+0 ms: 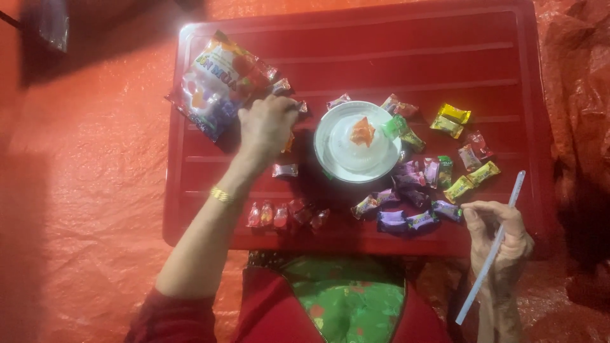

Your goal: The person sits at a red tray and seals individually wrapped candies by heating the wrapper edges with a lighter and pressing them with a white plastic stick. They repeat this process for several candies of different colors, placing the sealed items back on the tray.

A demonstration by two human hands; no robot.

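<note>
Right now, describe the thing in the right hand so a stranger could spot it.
Start at the red tray with wrapped candies around a white bowl. At its near right corner the right hand holds a pale, thin straight stick, angled up over the tray edge. It is the only long plain item; everything nearby is short and colourful.

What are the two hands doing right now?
Left hand: curled on wrapped candies beside the candy bag.
Right hand: shut on a white stick.

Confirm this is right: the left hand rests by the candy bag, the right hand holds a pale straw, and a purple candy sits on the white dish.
Not quite. The head view shows the candy on the white dish is orange, not purple. The left hand by the candy bag and the right hand holding the pale straw are right.
</note>
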